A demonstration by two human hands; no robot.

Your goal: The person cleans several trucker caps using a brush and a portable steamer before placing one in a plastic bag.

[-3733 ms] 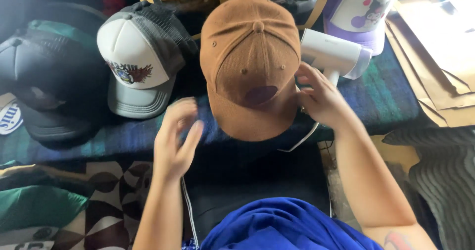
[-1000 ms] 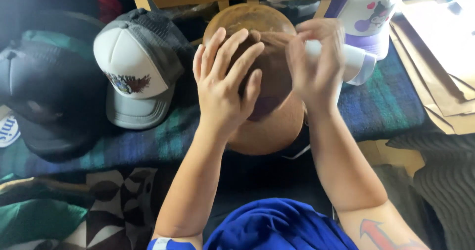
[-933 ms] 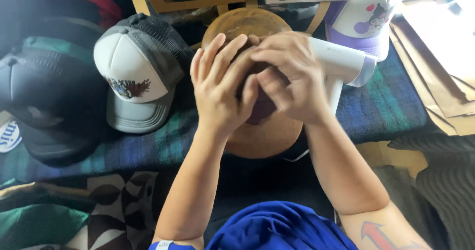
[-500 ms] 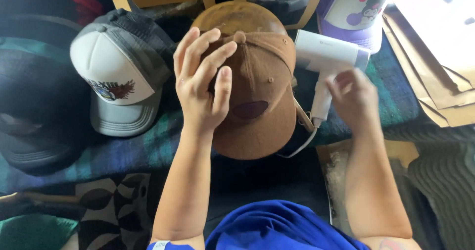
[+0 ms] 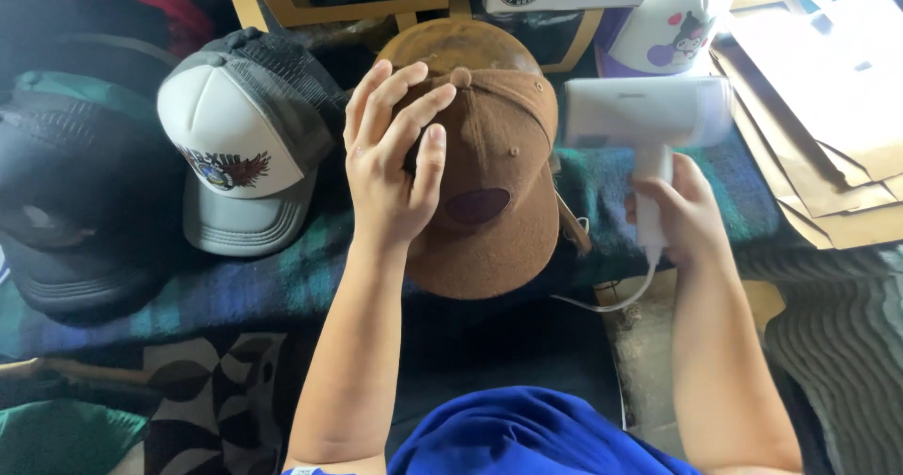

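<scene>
A brown cap [image 5: 489, 155] sits over a rounded brown form in the middle, its brim pointing toward me. My left hand [image 5: 390, 169] lies flat on the cap's left side, fingers spread. To the right, my right hand [image 5: 682, 212] grips the handle of a white hand-held steamer [image 5: 644, 118], whose head points left at the cap. A white cord runs from the steamer's handle down under the cap's brim.
A white-and-grey trucker cap [image 5: 240, 150] lies left of the brown cap, and a dark cap [image 5: 66, 221] lies further left. A white-and-purple cap [image 5: 673, 23] sits at the back right. Brown paper envelopes [image 5: 828, 127] are stacked at the right, over a plaid blanket [image 5: 235, 292].
My right hand left the top of the brown cap, took the white steamer by its handle and raised it beside the cap. My left hand stayed on the cap.
</scene>
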